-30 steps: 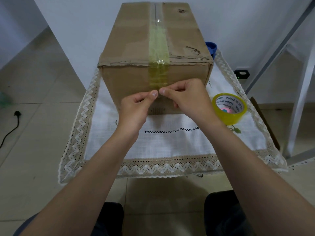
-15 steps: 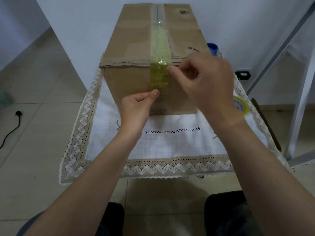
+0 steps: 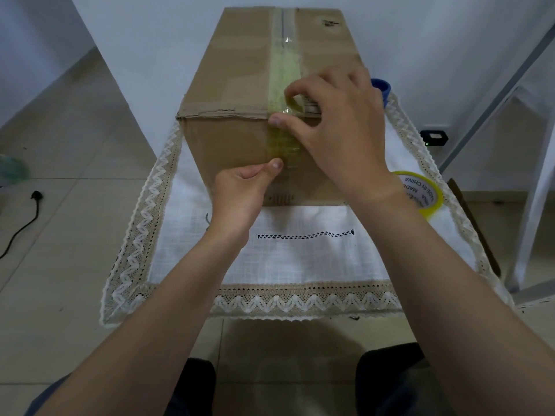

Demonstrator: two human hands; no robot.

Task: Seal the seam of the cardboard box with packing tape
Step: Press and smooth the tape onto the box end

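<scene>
item: cardboard box (image 3: 234, 82), standing lengthwise on a lace-edged white cloth (image 3: 300, 259), far end close against the wall. the yellowish packing tape strip (image 3: 283, 67) runs along the top seam, folds over the near edge and ends partway down the front face.

left hand (image 3: 240, 190): loosely curled, thumb tip pressed against the front face just beside the tape's lower end; it holds nothing.

right hand (image 3: 339, 124): spread over the near top corner, thumb on the tape right at the fold, fingers arched on the lid. whether it pinches a loose flap of tape there cannot be told.

tape roll (image 3: 423, 193): yellow, lying flat on the cloth to the right, half hidden by the right forearm.

handling, as judged: the board looks stiff but worn, with a torn top edge, so firm rubbing should be safe on the faces and gentler at the tear. the tape is thin, wrinkles easily and grips at first touch; best smoothed from the fold outward.

room: open cloth in front of the box, floor to the left; a white metal frame (image 3: 534, 175) crowds the right.
</scene>
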